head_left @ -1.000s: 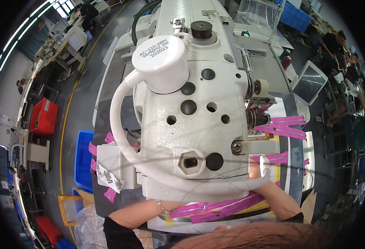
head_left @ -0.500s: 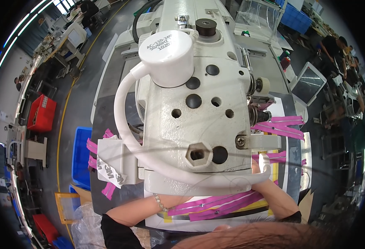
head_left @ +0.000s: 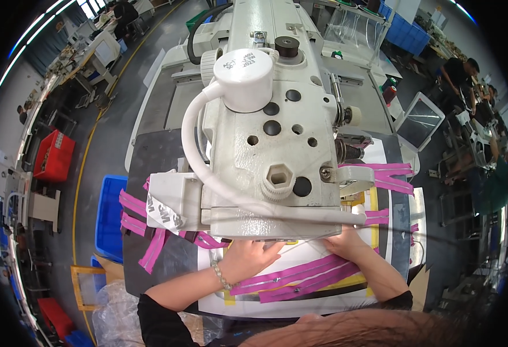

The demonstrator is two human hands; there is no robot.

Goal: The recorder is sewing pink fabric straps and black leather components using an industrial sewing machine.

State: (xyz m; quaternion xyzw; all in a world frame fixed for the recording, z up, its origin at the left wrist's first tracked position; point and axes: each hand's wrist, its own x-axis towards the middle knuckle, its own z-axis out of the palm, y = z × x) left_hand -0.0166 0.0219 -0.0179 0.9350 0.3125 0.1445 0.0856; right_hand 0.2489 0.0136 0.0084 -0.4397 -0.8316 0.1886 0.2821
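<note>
A large white sewing machine head (head_left: pixel 242 173) fills the middle and hides the area under its front edge. My left hand (head_left: pixel 253 257), with a beaded bracelet at the wrist, rests on the white sheet (head_left: pixel 309 251), thumb stretched away from the fingers, whose tips go under the head. Across the head's front right corner, my right hand (head_left: pixel 345 243) reaches in beside the white hose (head_left: pixel 196 156); most of its fingers are hidden. Two pink zippers (head_left: pixel 300 277) lie side by side in front of my hands, on yellow-edged work. More pink zipper strips (head_left: pixel 135 222) stick out at the left.
Other pink zippers (head_left: pixel 390 176) emerge on the right. A blue bin (head_left: pixel 110 217) stands left of the table, a red crate (head_left: pixel 54 156) farther off. Clear plastic wrapping (head_left: pixel 115 315) lies at the lower left. A tablet-like screen (head_left: pixel 420 121) stands right; a person (head_left: pixel 461 75) works beyond.
My view has shifted, so the machine head sits higher and shows more of the sheet. Both hands, mostly hidden under the head before, now show more in front of it.
</note>
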